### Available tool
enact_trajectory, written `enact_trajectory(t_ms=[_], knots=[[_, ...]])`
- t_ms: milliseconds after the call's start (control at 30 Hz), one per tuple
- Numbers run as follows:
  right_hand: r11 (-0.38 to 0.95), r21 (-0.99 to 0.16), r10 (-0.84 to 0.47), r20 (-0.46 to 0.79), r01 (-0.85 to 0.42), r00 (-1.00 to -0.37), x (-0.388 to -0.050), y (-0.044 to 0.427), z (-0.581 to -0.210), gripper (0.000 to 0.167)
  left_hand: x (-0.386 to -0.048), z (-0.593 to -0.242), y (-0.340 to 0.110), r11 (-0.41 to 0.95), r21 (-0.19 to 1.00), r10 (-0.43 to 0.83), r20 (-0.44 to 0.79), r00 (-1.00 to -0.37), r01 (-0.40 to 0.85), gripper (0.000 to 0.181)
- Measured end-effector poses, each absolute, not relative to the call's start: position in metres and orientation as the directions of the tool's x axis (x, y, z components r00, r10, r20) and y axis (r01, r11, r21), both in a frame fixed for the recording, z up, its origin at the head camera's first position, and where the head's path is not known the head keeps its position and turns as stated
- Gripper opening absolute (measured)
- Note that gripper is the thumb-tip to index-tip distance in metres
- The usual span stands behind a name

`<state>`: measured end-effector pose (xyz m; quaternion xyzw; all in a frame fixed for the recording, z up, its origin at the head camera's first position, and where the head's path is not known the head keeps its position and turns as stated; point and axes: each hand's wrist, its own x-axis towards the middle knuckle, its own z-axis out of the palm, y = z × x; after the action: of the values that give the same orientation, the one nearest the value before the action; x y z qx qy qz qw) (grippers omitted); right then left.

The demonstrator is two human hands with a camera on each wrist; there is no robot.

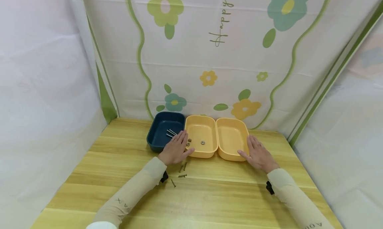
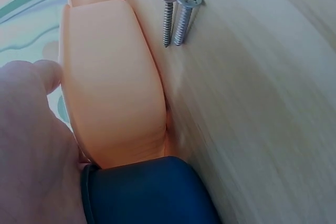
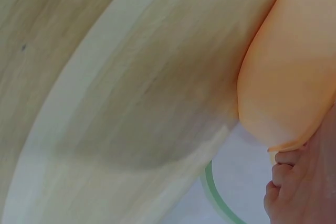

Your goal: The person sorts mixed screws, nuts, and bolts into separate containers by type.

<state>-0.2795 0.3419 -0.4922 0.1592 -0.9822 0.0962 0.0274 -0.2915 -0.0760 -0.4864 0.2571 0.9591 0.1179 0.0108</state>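
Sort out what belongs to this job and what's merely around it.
Likely belonging: blue tray and its bolts, middle yellow tray and its nuts, right yellow tray, loose screws.
Apparently just surroundings: wooden table, floral cloth.

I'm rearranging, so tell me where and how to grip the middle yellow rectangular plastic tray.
Probably grip the middle tray by its front rim, from the near side: a blue rectangular plastic tray and another yellow tray crowd its sides.

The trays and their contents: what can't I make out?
- Head view: right ends of some screws in the blue tray, behind the left hand.
- Head view: the nuts' threads, too small.
- Left wrist: the blue tray's remainder, cut off by the bottom edge.
- Right wrist: part of the right yellow tray, beyond the right edge.
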Motion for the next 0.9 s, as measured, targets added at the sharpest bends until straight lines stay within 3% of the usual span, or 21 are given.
enact_trajectory(t_ms=[400,900], knots=[[0.934,-0.159,-0.309,0.089,-0.320,-0.947,-0.279,0.342,-0.492,0.094,-0.287,-0.470,-0.086,0.795,0.258,0.546,0.090,-0.833,0.549,0.086],[0.937,-0.158,-0.304,0.071,-0.311,-0.950,-0.279,0.342,-0.490,0.095,-0.246,-0.429,-0.122,0.702,0.270,0.662,0.094,-0.744,0.659,0.073]])
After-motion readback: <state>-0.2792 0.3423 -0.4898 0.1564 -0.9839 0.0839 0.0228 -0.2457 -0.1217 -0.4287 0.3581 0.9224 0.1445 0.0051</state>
